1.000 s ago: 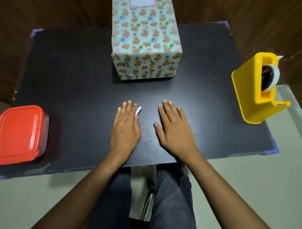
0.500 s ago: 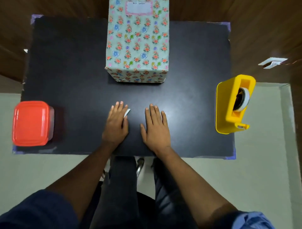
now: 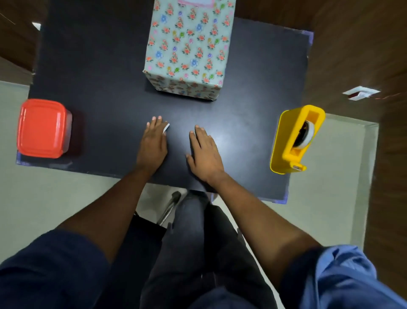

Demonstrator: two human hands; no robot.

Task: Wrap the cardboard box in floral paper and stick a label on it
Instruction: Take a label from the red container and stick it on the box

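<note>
The box wrapped in floral paper (image 3: pixel 188 46) stands at the far middle of the black table (image 3: pixel 105 92). A pink-edged label (image 3: pixel 196 2) sits on its top, cut off by the upper frame edge. My left hand (image 3: pixel 153 143) lies flat on the table near the front edge, fingers straight, with a small white scrap (image 3: pixel 166 129) peeking out beside its fingers. My right hand (image 3: pixel 204 154) lies flat a little to the right, fingers straight, holding nothing. Both hands are well short of the box.
A yellow tape dispenser (image 3: pixel 296 139) stands at the table's right front. A container with a red lid (image 3: pixel 41 128) sits at the left front corner. The pale floor and my dark trousers show below the table edge.
The camera has risen and tilted down, so more of my arms and legs shows. Both hands stay flat on the table in the same spots.
</note>
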